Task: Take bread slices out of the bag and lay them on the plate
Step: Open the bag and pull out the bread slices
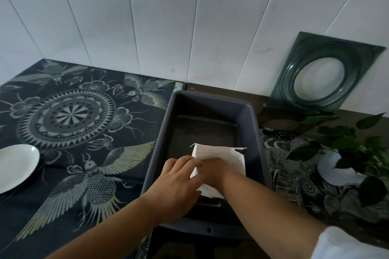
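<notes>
The right forearm, with a white sleeve (345,246) at its near end, reaches forward to the right hand (213,171), which is pushed into the open mouth of a white paper bag (219,155). Its fingers are hidden inside the bag, so whether they are curled round anything cannot be told. The left hand (179,181) lies just left of it, its fingers (185,161) pinching the bag's left edge, thumb side pressed against the paper. The two hands touch at the bag's mouth.

The bag lies in the near half of a dark grey plastic tub (255,132), which surrounds both sets of fingers; beyond the fingertips the tub's floor is bare up to its far wall. No bread shows outside the bag, and what it holds cannot be seen.

Well to the left of the left fingers, at the frame's edge, a white plate (14,166) sits on the bench (73,115), which is covered by a dark cloth printed with a mandala, birds and butterflies. Nothing lies on the visible part of the plate.

To the right of the right fingers stands a leafy green plant (345,139) in a white pot (336,172). Beyond it, further right and away, a square dark-green panel (305,63) with a round opening leans against the white panelled wall (168,17).
</notes>
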Available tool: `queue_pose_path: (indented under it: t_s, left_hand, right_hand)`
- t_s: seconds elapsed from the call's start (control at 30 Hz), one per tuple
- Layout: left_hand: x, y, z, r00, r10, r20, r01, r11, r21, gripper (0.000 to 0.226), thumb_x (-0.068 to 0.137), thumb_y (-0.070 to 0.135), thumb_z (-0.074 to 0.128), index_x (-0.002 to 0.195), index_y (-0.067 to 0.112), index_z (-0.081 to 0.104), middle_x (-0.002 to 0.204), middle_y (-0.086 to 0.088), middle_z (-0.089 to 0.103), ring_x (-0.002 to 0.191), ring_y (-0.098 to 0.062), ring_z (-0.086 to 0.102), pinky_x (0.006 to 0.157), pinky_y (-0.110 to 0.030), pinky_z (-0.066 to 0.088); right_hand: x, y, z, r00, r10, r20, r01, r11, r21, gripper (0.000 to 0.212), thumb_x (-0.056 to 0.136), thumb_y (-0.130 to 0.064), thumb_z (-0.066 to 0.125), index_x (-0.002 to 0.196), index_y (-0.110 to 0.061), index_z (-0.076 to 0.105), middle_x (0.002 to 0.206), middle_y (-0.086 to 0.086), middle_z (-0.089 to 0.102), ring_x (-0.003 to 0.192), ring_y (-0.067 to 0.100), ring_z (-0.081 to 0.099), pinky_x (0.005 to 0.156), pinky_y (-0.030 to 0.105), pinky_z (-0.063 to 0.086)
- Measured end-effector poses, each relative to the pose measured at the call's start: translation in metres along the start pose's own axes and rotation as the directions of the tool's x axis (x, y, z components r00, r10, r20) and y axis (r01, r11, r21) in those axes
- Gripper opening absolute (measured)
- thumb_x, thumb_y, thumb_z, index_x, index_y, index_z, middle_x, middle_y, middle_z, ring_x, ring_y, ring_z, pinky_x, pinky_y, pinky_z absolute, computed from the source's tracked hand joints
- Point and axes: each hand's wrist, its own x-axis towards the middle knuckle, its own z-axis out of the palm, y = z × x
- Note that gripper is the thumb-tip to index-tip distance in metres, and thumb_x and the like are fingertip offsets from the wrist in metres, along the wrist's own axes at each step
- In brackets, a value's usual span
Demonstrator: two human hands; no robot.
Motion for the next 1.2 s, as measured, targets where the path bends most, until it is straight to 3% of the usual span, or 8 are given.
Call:
queue_pose_path:
  t_s: [0.23,0.4,0.53,0.7,0.83,0.97,1.1,1.2]
  left_hand:
    - [0.003,-0.001,0.005,0.997,-0.078,0.004,0.077,0.985,-0.153,0.065,0.085,0.045,0.061,0.140,0.024,0.035,0.146,-0.003,0.042,0.134,-0.024,0.041,0.101,-0.040,0.047]
    - [0.001,0.002,0.009,0.990,-0.141,0.007,0.140,0.975,-0.172,0.072,0.086,0.049,0.053,0.146,0.022,0.025,0.155,-0.007,0.034,0.142,-0.026,0.033,0.110,-0.042,0.041]
    - [-0.003,-0.002,0.012,0.982,-0.189,0.021,0.185,0.925,-0.332,0.083,0.088,0.051,0.052,0.153,0.021,0.009,0.162,-0.001,0.016,0.147,-0.014,0.018,0.115,-0.023,0.017]
    - [-0.001,-0.006,0.002,0.977,-0.197,-0.078,0.142,0.881,-0.451,0.096,0.088,0.053,0.059,0.155,0.011,0.005,0.160,0.004,0.005,0.149,-0.006,0.006,0.117,-0.019,0.013]
    - [0.018,-0.007,-0.018,0.947,-0.289,-0.136,0.186,0.844,-0.502,0.106,0.082,0.065,0.058,0.154,0.006,0.008,0.160,-0.001,0.013,0.149,-0.016,0.010,0.121,-0.035,0.017]
    - [0.049,-0.006,-0.051,0.951,-0.308,-0.024,0.185,0.629,-0.755,0.107,0.069,0.051,0.079,0.152,0.019,0.020,0.150,-0.002,0.043,0.138,-0.017,0.041,0.110,-0.047,0.042]
    - [0.060,0.000,-0.069,0.944,-0.321,-0.078,0.088,0.471,-0.878,0.070,0.068,0.034,0.084,0.129,0.030,0.050,0.112,0.019,0.068,0.107,-0.006,0.066,0.083,-0.024,0.057]
    - [0.059,0.012,-0.077,0.919,-0.366,-0.150,0.004,0.389,-0.921,0.044,0.070,0.031,0.082,0.109,0.032,0.061,0.097,0.015,0.073,0.092,-0.006,0.069,0.073,-0.018,0.054]
  right_hand:
    - [-0.008,0.003,0.001,0.999,-0.036,-0.008,0.034,0.981,-0.190,0.030,0.097,-0.026,0.046,0.122,-0.012,0.056,0.126,0.013,0.062,0.113,0.032,0.058,0.092,0.045,0.046]
    - [-0.013,0.003,-0.016,0.995,0.090,0.041,-0.087,0.994,-0.068,0.032,0.098,-0.033,0.050,0.120,-0.013,0.059,0.124,0.012,0.062,0.115,0.034,0.057,0.092,0.043,0.044]
    - [-0.029,0.007,-0.037,0.996,-0.040,-0.081,0.028,0.989,-0.145,0.019,0.092,-0.031,0.056,0.111,-0.026,0.058,0.096,0.002,0.067,0.082,0.023,0.063,0.070,0.038,0.051]
    - [-0.060,0.009,-0.086,0.960,-0.128,-0.248,0.054,0.957,-0.284,0.027,0.077,-0.037,0.066,0.082,-0.035,0.040,0.066,-0.010,0.046,0.054,0.008,0.043,0.044,0.027,0.028]
    - [-0.086,0.008,-0.134,0.938,-0.153,-0.311,0.038,0.937,-0.346,0.026,0.073,-0.040,0.066,0.083,-0.036,0.042,0.065,-0.012,0.044,0.054,0.007,0.041,0.047,0.028,0.036]
    - [-0.115,-0.003,-0.181,0.941,-0.169,-0.292,0.033,0.907,-0.421,0.036,0.069,-0.041,0.071,0.084,-0.035,0.038,0.066,-0.013,0.038,0.055,0.003,0.034,0.044,0.027,0.025]
    - [-0.138,-0.017,-0.213,0.962,-0.191,-0.195,0.085,0.889,-0.451,0.040,0.072,-0.043,0.075,0.092,-0.035,0.041,0.071,-0.016,0.040,0.060,0.000,0.037,0.047,0.025,0.026]
    - [-0.151,-0.024,-0.224,0.967,-0.205,-0.149,0.125,0.897,-0.424,0.042,0.074,-0.041,0.078,0.097,-0.033,0.043,0.072,-0.017,0.039,0.062,-0.002,0.037,0.049,0.021,0.025]
